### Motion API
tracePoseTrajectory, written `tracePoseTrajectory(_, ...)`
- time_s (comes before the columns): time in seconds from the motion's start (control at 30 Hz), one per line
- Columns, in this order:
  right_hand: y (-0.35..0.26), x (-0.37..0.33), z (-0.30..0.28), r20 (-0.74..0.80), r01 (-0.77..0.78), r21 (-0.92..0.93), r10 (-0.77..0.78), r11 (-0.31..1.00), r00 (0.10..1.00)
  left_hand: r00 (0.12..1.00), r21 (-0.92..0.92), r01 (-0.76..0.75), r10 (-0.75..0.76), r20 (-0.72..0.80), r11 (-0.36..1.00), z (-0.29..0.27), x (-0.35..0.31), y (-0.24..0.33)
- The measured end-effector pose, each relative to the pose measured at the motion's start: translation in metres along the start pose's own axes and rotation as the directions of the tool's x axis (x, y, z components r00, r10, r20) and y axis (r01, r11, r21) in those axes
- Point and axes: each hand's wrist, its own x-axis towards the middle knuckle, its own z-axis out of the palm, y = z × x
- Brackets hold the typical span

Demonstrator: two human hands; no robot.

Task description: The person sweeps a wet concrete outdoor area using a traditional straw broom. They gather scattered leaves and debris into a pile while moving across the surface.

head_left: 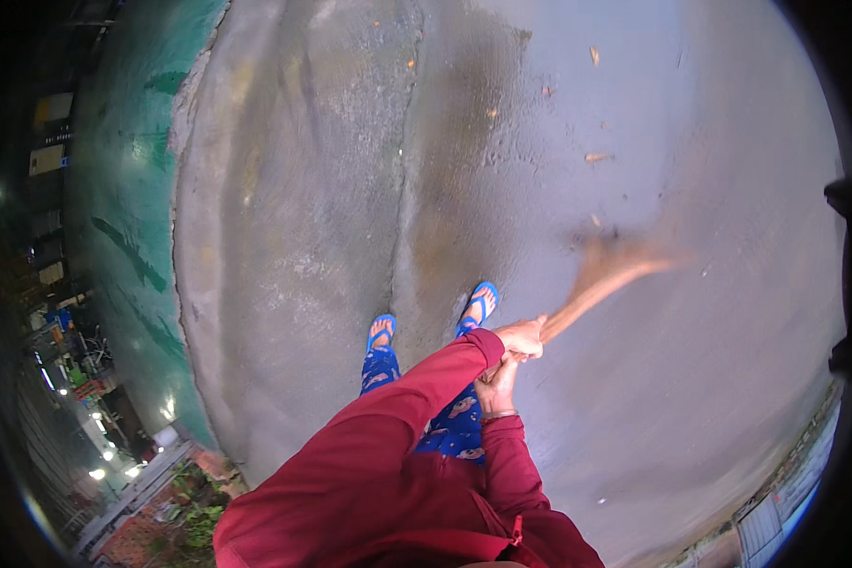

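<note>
Both hands (521, 338) grip a tan broom (587, 300), its flared end blurred.

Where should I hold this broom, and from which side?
Likely hold the broom by its narrow end, from your body's side: it tapers toward you and flares, blurred, at the far end. Your left hand grips there, with the right hand just nearer you.

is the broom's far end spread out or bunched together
Spread out: the broom widens from the left hand toward its blurred far end.
</note>
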Motion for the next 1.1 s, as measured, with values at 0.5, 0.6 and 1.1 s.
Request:
tracePoseTrajectory(0.5, 0.071, 0.043, 0.217, 0.159, -0.366, -0.752, 0.69, 0.548, 0.706, 0.352, -0.295, 0.045, -0.291, -0.89, 0.954, -0.243, -0.09, -0.033)
tracePoseTrajectory(0.6, 0.062, 0.079, 0.295, 0.251, -0.354, -0.748, 0.733, 0.561, 0.632, 0.406, -0.331, -0.059, -0.28, -0.87, 0.942, -0.327, -0.056, -0.023)
tracePoseTrajectory(1.1, 0.113, 0.08, 0.401, 0.085, 0.051, -0.65, 0.005, 0.758, 0.996, 0.932, -0.422, -0.322, 0.206, -0.298, 0.847, -0.414, -0.081, 0.088)
